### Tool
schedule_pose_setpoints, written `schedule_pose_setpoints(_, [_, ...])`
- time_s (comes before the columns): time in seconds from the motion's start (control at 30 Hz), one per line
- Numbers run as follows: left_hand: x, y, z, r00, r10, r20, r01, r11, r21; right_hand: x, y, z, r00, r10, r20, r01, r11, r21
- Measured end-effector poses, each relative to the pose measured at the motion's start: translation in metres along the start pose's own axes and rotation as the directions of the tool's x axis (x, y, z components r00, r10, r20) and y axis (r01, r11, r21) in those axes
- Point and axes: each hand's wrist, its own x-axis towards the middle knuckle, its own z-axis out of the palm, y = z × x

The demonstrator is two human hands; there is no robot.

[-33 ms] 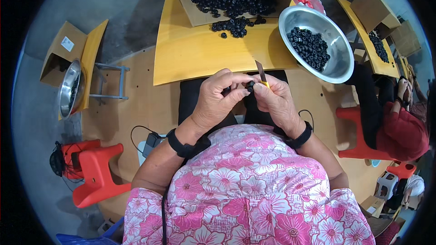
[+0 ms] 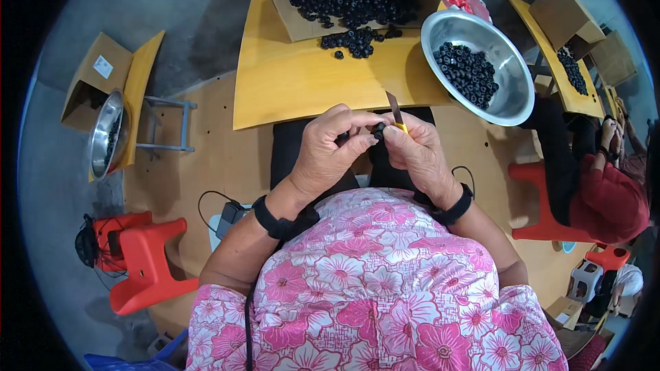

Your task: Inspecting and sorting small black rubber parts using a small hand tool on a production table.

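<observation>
My left hand (image 2: 335, 139) pinches a small black round part (image 2: 378, 128) between thumb and forefinger, above my lap. Another dark piece shows in the curl of its fingers, mostly hidden. Close beside it, my right hand (image 2: 417, 144) is closed round a utility knife (image 2: 394, 110) with a yellow handle; its blade points up and away from me. The right thumb is by the black part, and I cannot tell whether the blade touches it. Loose black parts (image 2: 355, 42) of the same look lie on the yellow table (image 2: 295, 82), spilling from a cardboard box (image 2: 297, 26).
A steel bowl (image 2: 512, 82) holding black parts sits at the table's right edge, a pink container (image 2: 474, 1) behind it. At right, a person in red (image 2: 608, 199) sits on a red stool (image 2: 528, 196). Left are red stools (image 2: 148, 261) and another table (image 2: 146, 62) with a bowl.
</observation>
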Motion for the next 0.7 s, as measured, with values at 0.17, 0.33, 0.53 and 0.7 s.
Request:
schedule_pose_setpoints(0.17, [-0.005,0.020,-0.004,0.991,0.111,-0.068,-0.107,0.993,0.057,-0.006,-0.014,0.012,0.999,-0.035,0.034,0.036,0.999,-0.029])
schedule_pose_setpoints(0.33, [-0.012,0.037,-0.011,0.965,0.231,-0.121,-0.195,0.947,0.254,-0.009,-0.024,0.030,0.986,-0.163,0.038,0.167,0.973,-0.162])
schedule_pose_setpoints(0.53, [-0.022,0.055,-0.011,0.954,0.236,-0.183,-0.172,0.936,0.308,-0.014,-0.024,0.041,0.972,-0.236,0.011,0.224,0.907,-0.356])
schedule_pose_setpoints(0.7, [-0.023,0.051,-0.010,0.959,0.174,-0.224,-0.104,0.950,0.293,-0.014,-0.023,0.042,0.978,-0.207,-0.020,0.185,0.913,-0.363])
